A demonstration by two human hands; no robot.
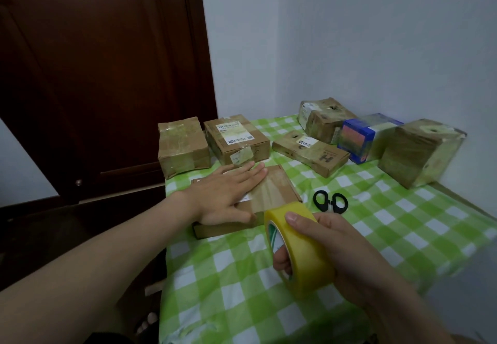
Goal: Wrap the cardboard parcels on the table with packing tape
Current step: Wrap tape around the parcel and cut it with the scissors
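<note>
A flat cardboard parcel [277,190] lies near the table's left edge. My left hand [226,195] rests flat on its top with straight fingers. A strip of clear tape runs across the parcel's top down to the yellow tape roll [301,249], which my right hand [338,252] grips just in front of the parcel, thumb on the outer face and fingers through the core. Black scissors [330,202] lie to the right of the parcel.
Several taped cardboard parcels stand at the back of the green checked tablecloth [390,222]: two at left [183,147] [236,139], a flat one [309,152], a blue box [368,136] and a tall one [422,152]. A dark wooden door [102,74] is left.
</note>
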